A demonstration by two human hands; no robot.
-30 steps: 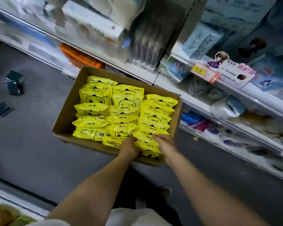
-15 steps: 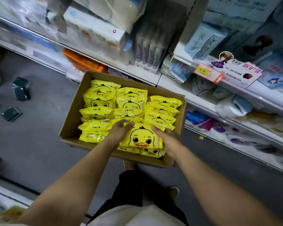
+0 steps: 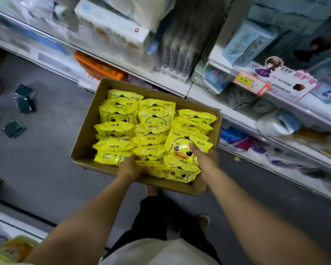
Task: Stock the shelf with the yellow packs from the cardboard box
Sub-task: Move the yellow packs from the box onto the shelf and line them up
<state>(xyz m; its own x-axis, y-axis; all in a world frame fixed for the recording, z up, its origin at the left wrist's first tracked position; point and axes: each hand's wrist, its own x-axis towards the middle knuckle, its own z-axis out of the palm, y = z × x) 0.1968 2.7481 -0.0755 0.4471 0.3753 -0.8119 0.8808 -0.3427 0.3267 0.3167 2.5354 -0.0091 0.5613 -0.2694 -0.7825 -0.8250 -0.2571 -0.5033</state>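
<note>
- Open brown cardboard box [image 3: 84,142], on the grey floor [image 3: 36,178] before the white shelf [image 3: 237,119]: full of glossy yellow duck-print packs [image 3: 115,131], none visibly shelved.
- Right hand [image 3: 205,158]: fingers curled on an upturned duck-face pack [image 3: 182,144], seemingly selecting it.
- Left hand [image 3: 131,167]: fingers gripping near-edge packs, probably gathering them.

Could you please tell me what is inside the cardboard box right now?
The cardboard box holds overlapping yellow packs printed with ducks. The right hand grips one tilted pack; the left hand grips packs near the front. The box floor is covered.
</note>
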